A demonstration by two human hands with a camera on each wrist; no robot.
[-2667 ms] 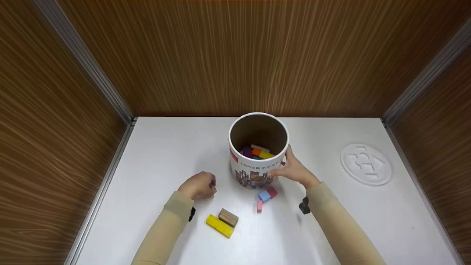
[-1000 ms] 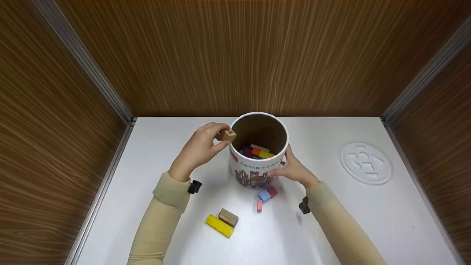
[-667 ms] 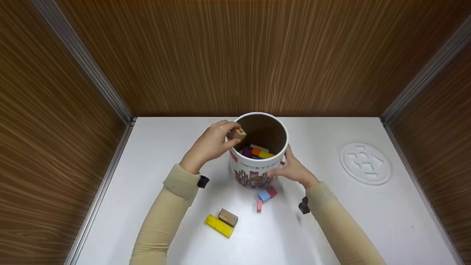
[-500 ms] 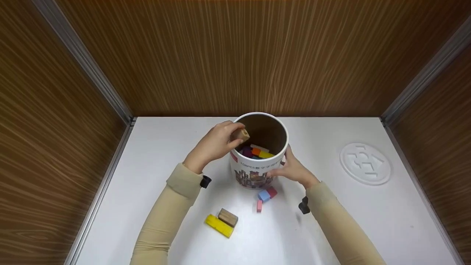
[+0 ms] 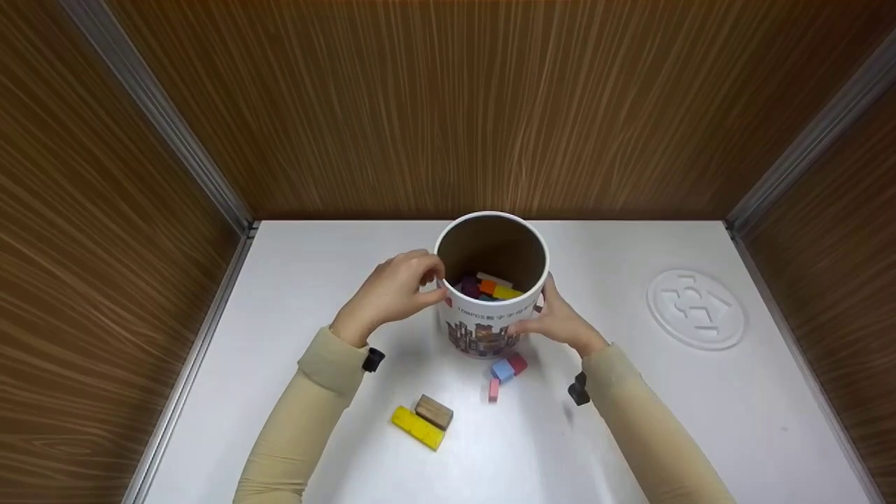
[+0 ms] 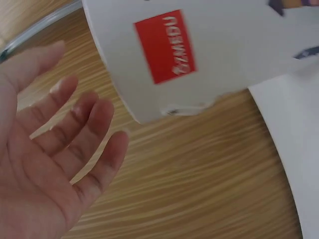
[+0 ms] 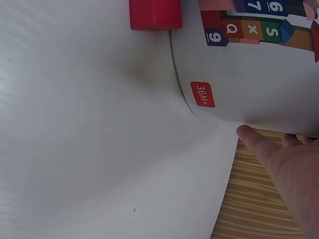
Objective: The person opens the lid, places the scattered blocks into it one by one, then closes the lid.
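While my right hand [image 5: 556, 323] grips the upright tub [image 5: 490, 308] mid-table, mouth up, my left hand [image 5: 392, 294] hovers empty beside its rim. Left wrist: fingers [image 6: 94, 124] spread, tub [image 6: 199, 55] cropped. Right wrist: thumb [image 7: 256, 144] presses the wall, fingers mostly hidden.

White printed tub [image 5: 491, 308] stands upright mid-table, open-topped, coloured blocks [image 5: 488, 288] inside.

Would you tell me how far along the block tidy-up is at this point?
Done: several coloured blocks lie inside the tub. In hand: the right hand steadies the tub; the left hand, empty, is beside its rim. Left: yellow block, brown block, blue block, red block and pink block on the table.
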